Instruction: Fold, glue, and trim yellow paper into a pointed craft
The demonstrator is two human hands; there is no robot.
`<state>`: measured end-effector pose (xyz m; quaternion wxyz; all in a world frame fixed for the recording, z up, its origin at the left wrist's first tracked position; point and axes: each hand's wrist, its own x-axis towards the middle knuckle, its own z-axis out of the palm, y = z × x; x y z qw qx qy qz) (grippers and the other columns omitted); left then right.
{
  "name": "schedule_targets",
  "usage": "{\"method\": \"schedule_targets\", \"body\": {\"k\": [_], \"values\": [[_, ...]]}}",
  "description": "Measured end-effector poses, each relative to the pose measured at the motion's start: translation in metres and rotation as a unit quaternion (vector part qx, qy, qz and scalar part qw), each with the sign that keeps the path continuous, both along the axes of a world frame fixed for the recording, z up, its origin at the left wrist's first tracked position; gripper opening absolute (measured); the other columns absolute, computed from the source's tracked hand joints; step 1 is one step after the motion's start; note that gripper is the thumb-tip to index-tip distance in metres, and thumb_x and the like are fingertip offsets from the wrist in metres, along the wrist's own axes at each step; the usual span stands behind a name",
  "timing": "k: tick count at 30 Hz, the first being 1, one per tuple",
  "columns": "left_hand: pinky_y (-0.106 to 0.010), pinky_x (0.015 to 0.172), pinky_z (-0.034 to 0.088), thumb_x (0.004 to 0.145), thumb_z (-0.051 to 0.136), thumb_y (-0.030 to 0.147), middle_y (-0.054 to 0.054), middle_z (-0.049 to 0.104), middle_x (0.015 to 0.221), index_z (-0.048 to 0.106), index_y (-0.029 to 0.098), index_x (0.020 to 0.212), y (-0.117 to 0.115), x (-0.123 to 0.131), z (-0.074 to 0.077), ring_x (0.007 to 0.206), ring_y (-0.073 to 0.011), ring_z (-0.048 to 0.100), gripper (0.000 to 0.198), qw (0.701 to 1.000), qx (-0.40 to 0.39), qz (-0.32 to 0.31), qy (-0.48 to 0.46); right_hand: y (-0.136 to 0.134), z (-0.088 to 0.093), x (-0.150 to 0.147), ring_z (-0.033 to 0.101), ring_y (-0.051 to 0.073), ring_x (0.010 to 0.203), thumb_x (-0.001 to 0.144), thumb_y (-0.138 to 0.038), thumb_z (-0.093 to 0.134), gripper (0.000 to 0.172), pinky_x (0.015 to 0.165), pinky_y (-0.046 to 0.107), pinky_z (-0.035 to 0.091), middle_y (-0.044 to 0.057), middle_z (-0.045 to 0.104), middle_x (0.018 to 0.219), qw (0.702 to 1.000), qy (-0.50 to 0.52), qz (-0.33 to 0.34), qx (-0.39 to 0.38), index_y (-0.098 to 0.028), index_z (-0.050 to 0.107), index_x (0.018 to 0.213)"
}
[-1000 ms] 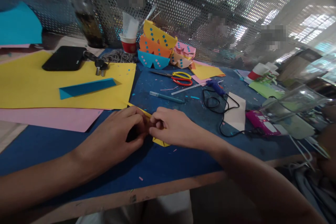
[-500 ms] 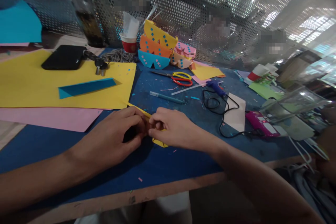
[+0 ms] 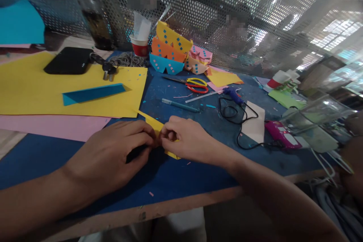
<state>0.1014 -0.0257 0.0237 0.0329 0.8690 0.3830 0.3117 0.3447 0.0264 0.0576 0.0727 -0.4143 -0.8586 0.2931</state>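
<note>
A folded piece of yellow paper point(image 3: 154, 124) lies between my hands over the blue tabletop point(image 3: 170, 181). My left hand point(image 3: 119, 147) pinches its near left part, thumb and fingers curled together. On the other side, my right hand point(image 3: 181, 136) has its fingers bent round the same paper, covering much of it. A yellow folded end point(image 3: 172, 154) sticks out below the right fingers. Beyond the hands lie a teal pen point(image 3: 180, 106) and scissors point(image 3: 195, 83) with yellow and red handles. A folded blue paper strip point(image 3: 93, 93) rests to the left.
Large yellow sheets point(image 3: 28, 94) hold a black phone point(image 3: 69, 60) and keys point(image 3: 108, 71). Cut paper shapes point(image 3: 167, 62) stand at the back. Right of them are a blue glue gun point(image 3: 233, 94), its looping cord, a magenta device point(image 3: 283, 134) and a clear box point(image 3: 317, 111).
My left hand has shifted slightly left and down, showing more of the yellow paper between the hands. My right hand stays almost in place.
</note>
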Motion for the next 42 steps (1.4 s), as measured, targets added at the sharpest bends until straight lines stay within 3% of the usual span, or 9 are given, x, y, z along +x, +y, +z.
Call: {"method": "schedule_targets", "body": {"k": [5, 12, 23, 36, 42], "values": [[-0.042, 0.080, 0.064, 0.108, 0.057, 0.016, -0.003, 0.087, 0.098, 0.080, 0.028, 0.092, -0.0005, 0.0016, 0.0041, 0.086, -0.0252, 0.080, 0.030, 0.997, 0.056, -0.022, 0.039, -0.0006, -0.0001, -0.0011, 0.065, 0.016, 0.088, 0.108, -0.031, 0.072, 0.015, 0.086, 0.033, 0.041, 0.000, 0.072, 0.102, 1.000, -0.005, 0.000, 0.015, -0.022, 0.082, 0.101], [-0.047, 0.104, 0.066, 0.107, 0.060, 0.012, 0.000, 0.088, 0.097, 0.080, 0.028, 0.096, -0.0001, -0.0011, 0.0047, 0.087, -0.0240, 0.081, 0.028, 0.991, 0.106, -0.058, 0.061, -0.0014, -0.0015, -0.0013, 0.066, 0.018, 0.092, 0.105, -0.031, 0.074, 0.014, 0.086, 0.034, 0.040, 0.001, 0.075, 0.104, 1.000, -0.002, -0.002, 0.014, -0.023, 0.086, 0.106], [-0.050, 0.101, 0.067, 0.110, 0.055, 0.013, -0.002, 0.088, 0.092, 0.081, 0.026, 0.092, 0.0015, -0.0009, 0.0053, 0.082, -0.0253, 0.080, 0.034, 0.981, 0.147, -0.055, 0.110, -0.0013, -0.0025, -0.0026, 0.067, 0.018, 0.092, 0.102, -0.034, 0.079, 0.014, 0.087, 0.035, 0.042, 0.001, 0.078, 0.107, 1.000, -0.004, -0.013, 0.014, -0.025, 0.087, 0.108], [-0.050, 0.106, 0.066, 0.108, 0.060, 0.013, 0.000, 0.089, 0.097, 0.083, 0.028, 0.102, -0.0002, -0.0031, 0.0023, 0.083, -0.0250, 0.081, 0.028, 0.986, 0.136, -0.050, 0.078, -0.0016, -0.0054, -0.0023, 0.070, 0.018, 0.093, 0.103, -0.034, 0.081, 0.012, 0.089, 0.035, 0.044, 0.001, 0.077, 0.106, 1.000, 0.005, -0.013, 0.021, -0.025, 0.087, 0.109], [-0.050, 0.101, 0.063, 0.109, 0.058, 0.014, 0.000, 0.090, 0.097, 0.081, 0.028, 0.107, 0.0005, 0.0004, 0.0047, 0.084, -0.0256, 0.083, 0.027, 0.990, 0.123, -0.040, 0.060, 0.0021, 0.0025, 0.0012, 0.068, 0.015, 0.088, 0.108, -0.024, 0.074, 0.010, 0.081, 0.030, 0.044, 0.000, 0.073, 0.103, 0.999, 0.021, -0.013, -0.042, -0.021, 0.083, 0.104]]}}
